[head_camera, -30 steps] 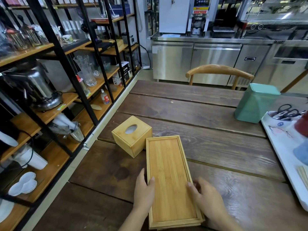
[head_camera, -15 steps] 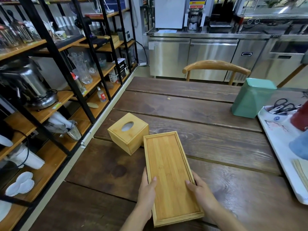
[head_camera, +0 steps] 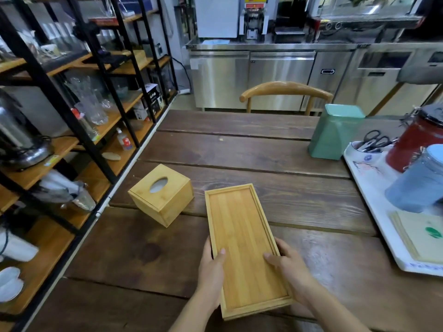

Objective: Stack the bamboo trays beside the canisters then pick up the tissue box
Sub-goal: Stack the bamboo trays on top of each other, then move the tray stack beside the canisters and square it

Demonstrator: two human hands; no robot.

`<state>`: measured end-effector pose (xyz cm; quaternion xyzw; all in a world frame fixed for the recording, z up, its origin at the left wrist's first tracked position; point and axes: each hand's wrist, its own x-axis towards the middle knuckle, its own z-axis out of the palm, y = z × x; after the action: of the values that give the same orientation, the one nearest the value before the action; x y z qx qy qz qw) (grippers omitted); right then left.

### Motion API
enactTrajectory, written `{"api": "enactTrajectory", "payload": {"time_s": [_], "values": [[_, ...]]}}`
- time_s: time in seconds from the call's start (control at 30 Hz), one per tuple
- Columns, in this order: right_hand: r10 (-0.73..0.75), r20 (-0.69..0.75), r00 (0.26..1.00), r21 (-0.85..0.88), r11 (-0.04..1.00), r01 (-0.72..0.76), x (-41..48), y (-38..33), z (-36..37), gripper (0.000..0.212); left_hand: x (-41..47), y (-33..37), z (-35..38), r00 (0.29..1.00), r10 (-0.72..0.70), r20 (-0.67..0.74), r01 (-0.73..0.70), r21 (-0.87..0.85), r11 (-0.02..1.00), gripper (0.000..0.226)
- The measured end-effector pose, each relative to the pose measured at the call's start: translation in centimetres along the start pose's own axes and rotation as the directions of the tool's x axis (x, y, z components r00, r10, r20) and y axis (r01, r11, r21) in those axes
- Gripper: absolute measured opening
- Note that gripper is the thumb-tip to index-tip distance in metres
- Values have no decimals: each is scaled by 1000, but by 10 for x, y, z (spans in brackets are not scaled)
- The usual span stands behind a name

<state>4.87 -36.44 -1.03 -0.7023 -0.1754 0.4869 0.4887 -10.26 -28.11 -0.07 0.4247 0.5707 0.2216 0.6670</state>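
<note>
Honey-yellow striped bamboo tray (head_camera: pixel 242 240)

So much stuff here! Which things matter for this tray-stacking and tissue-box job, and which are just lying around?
Part of the job:
bamboo tray, gripped by left hand and right hand
tissue box
red canister
blue canister

Just lying about:
green container
scissors
chair

One tray (head_camera: pixel 242 245), one tissue box (head_camera: pixel 163 195), three canisters (head_camera: pixel 335 133)

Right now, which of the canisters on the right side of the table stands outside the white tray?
The green faceted canister stands directly on the wooden table. The red canister and the blue-grey canister both sit on the white tray.
</note>
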Motion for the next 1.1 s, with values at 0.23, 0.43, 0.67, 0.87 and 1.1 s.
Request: {"api": "enactTrajectory", "payload": {"time_s": [0.23,0.43,0.67,0.87,1.1], "values": [[80,-110,991,84,994,-71,3,1,-62,32,11,-6,58,993,-49,105,54,-45,998,44],[83,-206,975,38,996,-77,12,-9,-122,35,18,-1,124,982,-36,186,17,102,995,50],[74,-301,951,-14,997,-82,19,-11,-178,28,27,13,166,877,-40,479,-88,241,966,64],[-92,-253,963,-122,991,63,-13,5,-177,77,0,-16,130,665,70,744,-417,292,861,110],[-130,-75,989,-218,970,111,-38,14,-183,103,-13,-35,136,719,-48,694,-534,595,601,123]]}}
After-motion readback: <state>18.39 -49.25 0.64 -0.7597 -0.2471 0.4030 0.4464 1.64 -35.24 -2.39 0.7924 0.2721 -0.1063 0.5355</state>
